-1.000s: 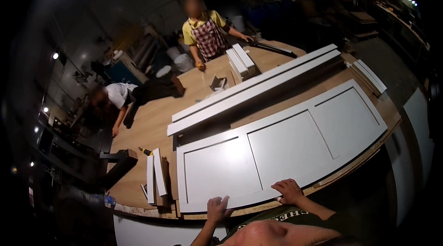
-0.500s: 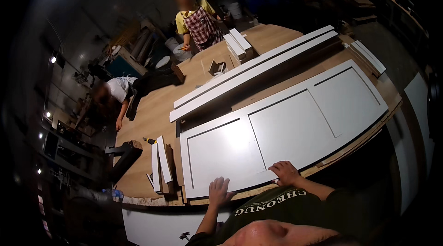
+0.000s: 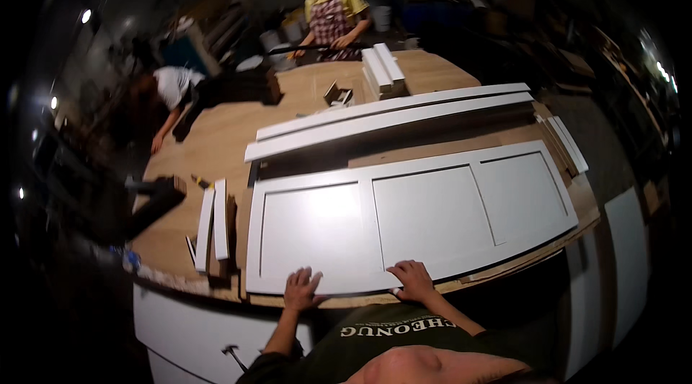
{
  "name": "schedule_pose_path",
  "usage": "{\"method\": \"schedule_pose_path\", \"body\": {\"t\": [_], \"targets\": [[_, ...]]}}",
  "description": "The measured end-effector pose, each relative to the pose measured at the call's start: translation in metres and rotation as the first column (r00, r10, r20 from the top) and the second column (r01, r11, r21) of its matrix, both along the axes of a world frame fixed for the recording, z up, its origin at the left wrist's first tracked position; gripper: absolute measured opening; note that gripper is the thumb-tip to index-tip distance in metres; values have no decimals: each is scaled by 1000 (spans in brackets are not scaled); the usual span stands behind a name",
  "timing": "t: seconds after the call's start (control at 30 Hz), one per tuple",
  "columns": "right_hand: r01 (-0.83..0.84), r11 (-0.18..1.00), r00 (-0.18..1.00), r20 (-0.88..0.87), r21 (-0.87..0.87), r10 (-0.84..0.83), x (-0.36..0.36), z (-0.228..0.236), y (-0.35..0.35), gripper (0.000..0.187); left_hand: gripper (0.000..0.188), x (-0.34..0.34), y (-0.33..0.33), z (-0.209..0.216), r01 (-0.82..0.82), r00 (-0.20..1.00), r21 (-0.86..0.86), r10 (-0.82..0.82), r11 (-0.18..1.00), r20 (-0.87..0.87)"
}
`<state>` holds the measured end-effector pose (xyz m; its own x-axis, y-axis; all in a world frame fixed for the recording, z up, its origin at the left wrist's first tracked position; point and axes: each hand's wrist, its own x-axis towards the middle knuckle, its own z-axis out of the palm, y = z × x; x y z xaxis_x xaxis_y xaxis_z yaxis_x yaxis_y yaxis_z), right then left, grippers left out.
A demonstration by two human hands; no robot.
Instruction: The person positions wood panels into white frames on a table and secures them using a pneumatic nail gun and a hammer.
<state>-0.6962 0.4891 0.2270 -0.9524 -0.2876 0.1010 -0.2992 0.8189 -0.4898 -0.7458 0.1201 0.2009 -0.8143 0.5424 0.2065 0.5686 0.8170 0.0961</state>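
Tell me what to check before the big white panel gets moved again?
1. Both hands on the panel: ok. The left hand and right hand rest flat on the near edge of the white panel.
2. Firm grip: cannot tell. The fingers lie on top; whether any curl under the edge is hidden.
3. Panel lying flat on the table: ok, as far as the view shows.
4. Room beyond the panel: not ok. Two long white boards lie just past its far edge.
5. Left side: not ok. Short white strips sit close beside it.
6. Other people: ok. The person in the checked apron stands at the far end.
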Motion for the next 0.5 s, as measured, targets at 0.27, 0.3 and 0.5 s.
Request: {"method": "schedule_pose_path", "body": {"t": [0.27, 0.3, 0.5], "targets": [[-245, 964, 969, 10, -108, 247, -52, 48, -118, 76, 86, 30, 25, 29, -510, 853, 118, 483, 852, 198], [-301, 947, 953, 8, -109, 304, -58, 42, -138, 79, 87, 45, 21, 31, -605, 794, 194, 567, 772, 220], [-530, 847, 847, -43, -24, 529, -95, 0, -245, 77, 55, 110, -13, 6, -728, 594, 659, 654, 188, 469]]}}
